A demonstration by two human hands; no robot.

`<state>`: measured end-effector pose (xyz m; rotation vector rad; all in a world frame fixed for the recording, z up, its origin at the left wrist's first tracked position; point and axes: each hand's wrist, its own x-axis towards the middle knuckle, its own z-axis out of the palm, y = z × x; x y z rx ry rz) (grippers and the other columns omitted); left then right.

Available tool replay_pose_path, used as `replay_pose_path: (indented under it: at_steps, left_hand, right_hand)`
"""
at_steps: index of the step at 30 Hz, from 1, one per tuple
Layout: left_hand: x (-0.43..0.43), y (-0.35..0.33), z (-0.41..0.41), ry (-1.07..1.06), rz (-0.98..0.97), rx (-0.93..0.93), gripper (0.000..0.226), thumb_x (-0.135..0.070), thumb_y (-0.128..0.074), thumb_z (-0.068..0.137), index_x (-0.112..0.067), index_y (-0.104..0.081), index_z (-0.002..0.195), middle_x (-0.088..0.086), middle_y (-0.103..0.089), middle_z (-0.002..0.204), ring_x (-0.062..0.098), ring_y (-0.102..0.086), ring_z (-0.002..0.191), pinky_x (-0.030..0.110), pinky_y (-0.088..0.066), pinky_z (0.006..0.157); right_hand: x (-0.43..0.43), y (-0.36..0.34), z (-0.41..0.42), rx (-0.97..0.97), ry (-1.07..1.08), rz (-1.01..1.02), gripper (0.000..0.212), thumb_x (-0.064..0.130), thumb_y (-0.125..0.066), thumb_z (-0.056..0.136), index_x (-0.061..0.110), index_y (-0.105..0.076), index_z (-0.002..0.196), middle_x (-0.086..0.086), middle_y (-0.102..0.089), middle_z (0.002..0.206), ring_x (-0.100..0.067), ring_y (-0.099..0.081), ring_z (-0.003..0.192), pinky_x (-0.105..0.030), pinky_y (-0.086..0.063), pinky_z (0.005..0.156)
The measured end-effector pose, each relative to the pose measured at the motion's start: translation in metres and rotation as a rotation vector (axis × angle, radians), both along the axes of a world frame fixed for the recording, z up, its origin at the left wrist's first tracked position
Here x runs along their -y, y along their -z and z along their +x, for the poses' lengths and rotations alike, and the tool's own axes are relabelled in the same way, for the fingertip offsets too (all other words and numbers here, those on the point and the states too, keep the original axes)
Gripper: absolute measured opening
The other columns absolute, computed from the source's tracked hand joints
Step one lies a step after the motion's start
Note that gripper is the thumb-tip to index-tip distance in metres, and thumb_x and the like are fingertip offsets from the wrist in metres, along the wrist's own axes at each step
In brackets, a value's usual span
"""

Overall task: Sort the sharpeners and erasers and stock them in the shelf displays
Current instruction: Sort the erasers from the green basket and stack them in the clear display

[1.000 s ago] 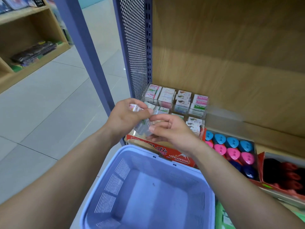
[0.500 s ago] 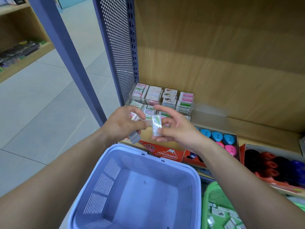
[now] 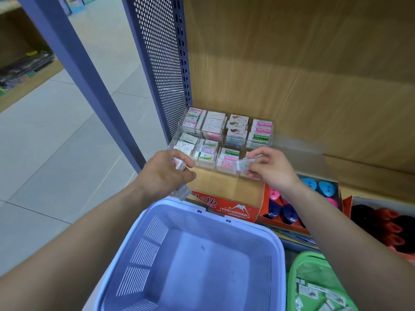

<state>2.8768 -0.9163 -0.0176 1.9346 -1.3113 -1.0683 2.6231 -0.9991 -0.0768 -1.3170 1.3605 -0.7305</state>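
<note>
My left hand (image 3: 162,176) grips several wrapped erasers (image 3: 179,163); one pokes out above the fingers and another below the palm. My right hand (image 3: 270,168) pinches a single wrapped eraser (image 3: 243,165) just in front of the clear divided eraser display (image 3: 224,140) on the shelf. That display holds stacked erasers in its compartments. Heart-shaped sharpeners (image 3: 314,187) in blue and pink fill an orange box to the right.
A light-blue basket (image 3: 202,261) sits below my hands. A green basket (image 3: 314,288) with wrapped erasers is at the lower right. A red "Hard Eraser" carton (image 3: 233,209) stands before the display. Dark and red sharpeners (image 3: 381,223) fill another box. A perforated blue shelf panel (image 3: 164,63) stands at the left.
My hands have separated: the right hand carried one eraser to the right toward the display, while the left stays holding the others. The view shifted closer to the shelf.
</note>
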Motion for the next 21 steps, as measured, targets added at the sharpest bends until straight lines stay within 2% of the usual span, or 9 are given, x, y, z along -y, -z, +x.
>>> replay_pose_path:
  at_steps: [3,6,9,11,13,15,17,21]
  left_hand:
    - [0.004,0.000,0.001,-0.014,-0.010,0.008,0.013,-0.020,-0.082,0.083,-0.024,-0.070,0.088,0.009,-0.063,0.101,0.007,-0.057,0.066,0.013,-0.041,0.048]
    - [0.007,-0.002,0.003,-0.026,-0.015,0.017,0.012,-0.021,-0.080,0.085,-0.023,-0.070,0.091,0.004,-0.065,0.098,0.015,-0.060,0.067,0.019,-0.047,0.055]
    - [0.008,-0.001,0.006,-0.037,-0.011,0.039,0.012,-0.023,-0.080,0.085,-0.025,-0.070,0.091,0.003,-0.064,0.105,0.012,-0.061,0.074,0.023,-0.048,0.060]
    - [0.008,0.000,0.008,-0.040,-0.010,0.058,0.012,-0.024,-0.080,0.085,-0.026,-0.069,0.090,0.004,-0.065,0.102,0.013,-0.061,0.074,0.024,-0.047,0.061]
    - [0.008,-0.001,0.009,-0.044,-0.017,0.068,0.012,-0.024,-0.079,0.085,-0.026,-0.069,0.090,0.003,-0.067,0.093,0.014,-0.061,0.069,0.023,-0.048,0.058]
    - [0.007,-0.002,0.010,-0.048,-0.025,0.073,0.011,-0.023,-0.079,0.085,-0.025,-0.069,0.090,0.000,-0.065,0.085,0.013,-0.058,0.062,0.021,-0.046,0.053]
    - [0.007,-0.003,0.011,-0.049,-0.031,0.086,0.011,-0.024,-0.079,0.085,-0.025,-0.069,0.090,-0.001,-0.064,0.080,0.014,-0.056,0.062,0.023,-0.046,0.055]
    - [0.007,-0.003,0.012,-0.054,-0.033,0.082,0.011,-0.024,-0.079,0.085,-0.025,-0.069,0.090,-0.002,-0.059,0.074,0.015,-0.053,0.060,0.019,-0.043,0.050]
  right_hand:
    - [0.020,0.004,0.018,-0.037,0.027,-0.058,0.017,-0.004,-0.070,0.086,0.010,-0.063,0.094,-0.008,-0.068,0.080,-0.030,-0.076,0.081,-0.047,-0.061,0.085]
    - [0.038,0.008,0.044,-0.089,-0.002,-0.115,0.015,0.002,-0.070,0.087,0.014,-0.062,0.090,-0.011,-0.067,0.079,-0.025,-0.076,0.076,-0.047,-0.062,0.080]
    - [0.054,0.015,0.070,-0.150,-0.048,-0.199,0.013,0.010,-0.074,0.087,0.021,-0.066,0.088,-0.013,-0.070,0.087,-0.017,-0.071,0.068,-0.034,-0.059,0.064]
    - [0.062,0.021,0.083,-0.187,-0.049,-0.246,0.011,0.013,-0.074,0.087,0.022,-0.069,0.089,-0.005,-0.067,0.083,-0.013,-0.063,0.069,-0.023,-0.049,0.058]
    - [0.067,0.028,0.095,-0.230,-0.047,-0.293,0.009,0.015,-0.072,0.089,0.023,-0.069,0.091,0.007,-0.062,0.077,-0.011,-0.061,0.070,-0.022,-0.045,0.058]
    - [0.071,0.033,0.102,-0.271,-0.038,-0.322,0.008,0.018,-0.068,0.092,0.025,-0.068,0.093,0.010,-0.061,0.076,-0.011,-0.060,0.068,-0.026,-0.049,0.060]
    - [0.074,0.038,0.105,-0.323,-0.039,-0.355,0.007,0.018,-0.065,0.094,0.023,-0.069,0.096,0.009,-0.067,0.081,-0.013,-0.062,0.070,-0.031,-0.054,0.065]
    - [0.075,0.049,0.106,-0.496,-0.068,-0.489,0.018,0.018,-0.061,0.098,0.015,-0.073,0.110,-0.003,-0.074,0.105,-0.022,-0.068,0.090,-0.035,-0.056,0.075]
